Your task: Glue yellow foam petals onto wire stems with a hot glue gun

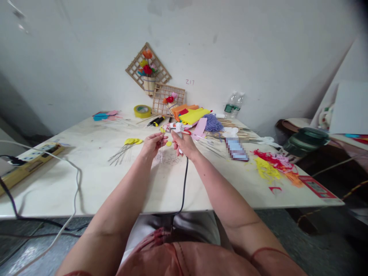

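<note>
Right hand: I'm clamped on the hot glue gun, nozzle pointing left, black cord dropping toward me.
Left hand: fingers pinched shut on a thin wire stem, upright, yellow petal on top.
Key relation: nozzle just right of the petal, almost touching.
Further left: more yellow-tipped stems.
Writing: "Z17" on the wall.

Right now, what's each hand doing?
Left hand: closed, pinching a thin wire stem.
Right hand: closed around a glue gun.
</note>
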